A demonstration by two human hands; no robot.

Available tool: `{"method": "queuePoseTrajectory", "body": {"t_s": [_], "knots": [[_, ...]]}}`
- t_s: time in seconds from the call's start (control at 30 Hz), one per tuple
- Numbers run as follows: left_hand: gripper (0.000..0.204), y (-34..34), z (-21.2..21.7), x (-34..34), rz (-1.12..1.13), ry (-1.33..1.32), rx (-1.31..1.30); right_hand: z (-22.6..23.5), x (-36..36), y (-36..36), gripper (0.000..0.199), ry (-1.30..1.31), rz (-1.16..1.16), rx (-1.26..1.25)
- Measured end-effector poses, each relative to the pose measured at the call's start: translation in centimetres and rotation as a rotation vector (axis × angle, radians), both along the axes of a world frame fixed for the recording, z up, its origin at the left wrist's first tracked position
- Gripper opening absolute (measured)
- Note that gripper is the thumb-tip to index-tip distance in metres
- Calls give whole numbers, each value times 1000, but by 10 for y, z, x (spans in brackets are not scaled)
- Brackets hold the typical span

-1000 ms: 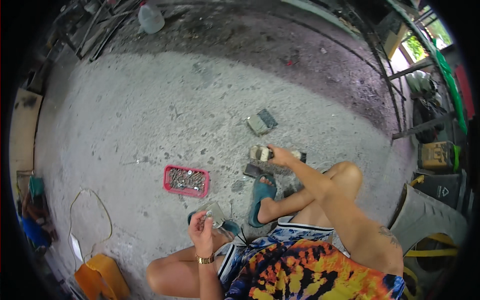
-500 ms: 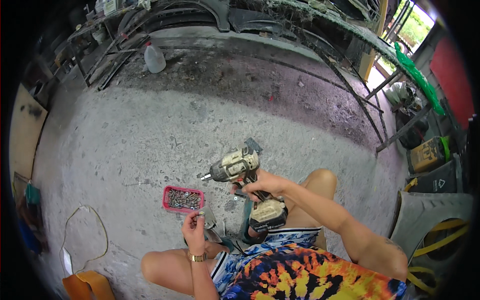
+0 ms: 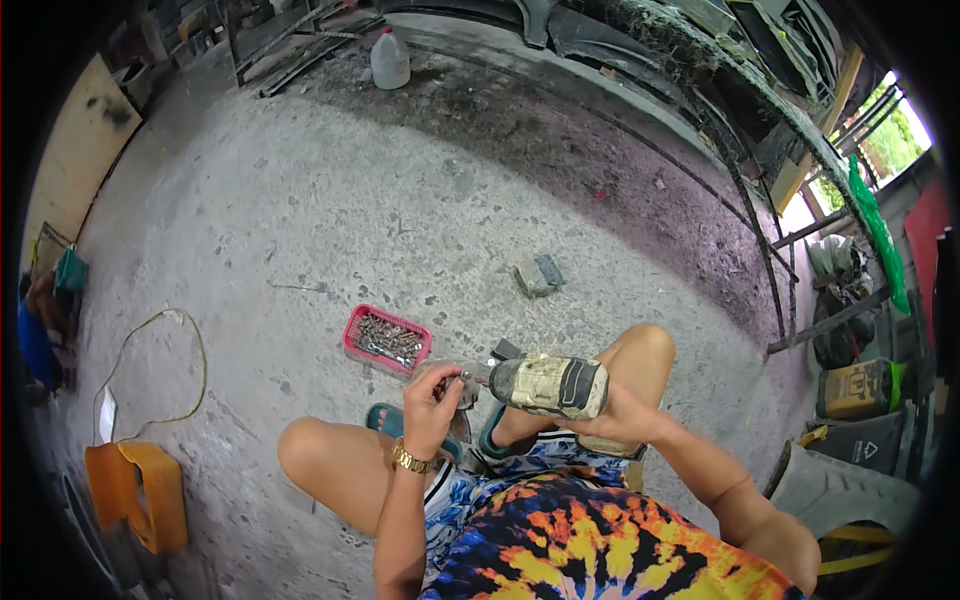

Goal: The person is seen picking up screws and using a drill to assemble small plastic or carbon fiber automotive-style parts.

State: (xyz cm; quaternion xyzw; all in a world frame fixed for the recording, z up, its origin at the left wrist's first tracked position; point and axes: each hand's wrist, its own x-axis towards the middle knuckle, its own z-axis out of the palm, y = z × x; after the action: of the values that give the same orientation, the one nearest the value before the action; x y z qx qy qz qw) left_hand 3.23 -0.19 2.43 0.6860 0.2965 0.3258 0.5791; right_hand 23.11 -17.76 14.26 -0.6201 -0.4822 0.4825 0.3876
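Observation:
My right hand (image 3: 622, 412) grips a cordless impact driver (image 3: 552, 384) with a cream and black body. Its nose points left, toward my left hand. My left hand (image 3: 428, 408) pinches a small metal fastener (image 3: 466, 376) at the driver's tip; whether the tip touches it I cannot tell. Behind my left fingers a greyish piece (image 3: 462, 420), partly hidden, is near my feet. Just beyond my left hand, a pink plastic basket (image 3: 349, 342) holds many loose bolts (image 3: 385, 335).
A worn block-like object (image 3: 538, 276) lies on the concrete ahead. To the left are a looped cord (image 3: 204, 365) and an orange curved piece (image 3: 160, 500). A plastic jug (image 3: 390, 62) stands far off. Metal frames (image 3: 745, 215) and a grey panel (image 3: 850, 490) are to the right.
The driver has swung down and right, turning its tip toward my left hand. My left hand has moved right, bringing the fastener to the tip. The view has shifted.

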Motion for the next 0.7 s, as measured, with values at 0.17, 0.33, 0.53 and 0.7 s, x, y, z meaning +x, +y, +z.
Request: {"method": "queuePoseTrajectory", "body": {"t_s": [0.17, 0.33, 0.53, 0.7], "knots": [[15, -3, 4, 3, -13, 26, 27, -4, -3, 1, 48, -7, -68, 42], [15, -4, 4, 8, -27, 25, 71, -16, 1, -1, 46, -30, -27, 30], [19, -4, -3, 5, -97, 114, 202, -33, 5, -7, 45, -27, -3, -53], [35, -10, 4, 7, -103, 109, 114, -35, -2, -12, 47, 27, -92, -16]]}}
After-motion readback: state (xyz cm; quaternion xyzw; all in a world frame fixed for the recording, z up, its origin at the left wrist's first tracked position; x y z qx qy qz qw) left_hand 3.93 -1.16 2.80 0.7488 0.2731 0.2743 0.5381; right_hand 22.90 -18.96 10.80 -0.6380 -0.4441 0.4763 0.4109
